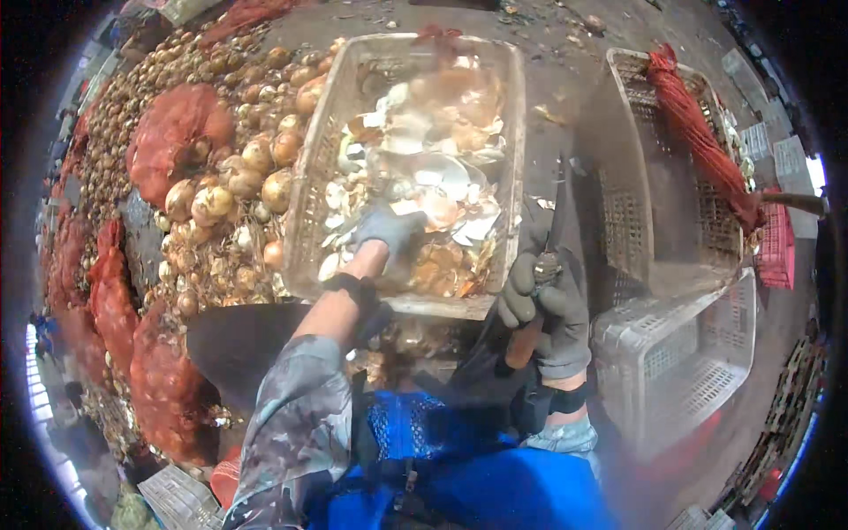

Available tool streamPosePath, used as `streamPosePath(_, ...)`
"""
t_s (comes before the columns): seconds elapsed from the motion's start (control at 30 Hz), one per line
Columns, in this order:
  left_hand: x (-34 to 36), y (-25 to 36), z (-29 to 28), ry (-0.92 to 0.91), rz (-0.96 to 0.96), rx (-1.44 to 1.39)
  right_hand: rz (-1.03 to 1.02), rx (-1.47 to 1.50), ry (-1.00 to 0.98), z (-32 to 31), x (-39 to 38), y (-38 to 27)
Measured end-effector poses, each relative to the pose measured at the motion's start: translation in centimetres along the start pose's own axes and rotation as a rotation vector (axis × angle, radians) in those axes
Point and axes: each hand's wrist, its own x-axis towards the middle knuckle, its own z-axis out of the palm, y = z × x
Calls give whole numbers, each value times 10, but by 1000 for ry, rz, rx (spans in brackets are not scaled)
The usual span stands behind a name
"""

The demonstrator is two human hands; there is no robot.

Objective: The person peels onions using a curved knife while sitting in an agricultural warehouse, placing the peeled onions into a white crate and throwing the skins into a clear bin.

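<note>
My left hand (389, 230), in a grey glove, reaches into a pale plastic crate (309, 190). It is over white and brown onion pieces and skins (450, 194) lying inside. The fingers are blurred and partly hidden, so whether they hold anything is unclear. Just right of the crate's near corner, my right hand (556, 305) is wrapped round a knife (524, 343). The wooden handle sticks out below the gloved fingers, and a thin dark blade points away from me.
Loose onions (238, 181) form a wide heap on the left, with red mesh sacks (181, 141) among them. To the right stand a beige crate (627, 168) with a red mesh bundle (698, 124) across it and a tipped white crate (636, 344).
</note>
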Motion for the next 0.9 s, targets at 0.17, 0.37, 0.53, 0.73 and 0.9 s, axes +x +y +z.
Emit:
streamPosePath(0.17,25,9,7,86,-18,139,48,-92,102,7,6,7)
streamPosePath(0.37,20,-24,1,251,123,39,3,-42,36,9,5,5)
streamPosePath(0.53,32,-48,-4,164,213,-67,-5,-66,34,13,4,6)
streamPosePath(0.73,2,-18,2,123,182,-173,-7,-154,36,10,4,7)
streamPosePath(0.9,37,-11,27,271,162,194,63,-265,28,15,11,13)
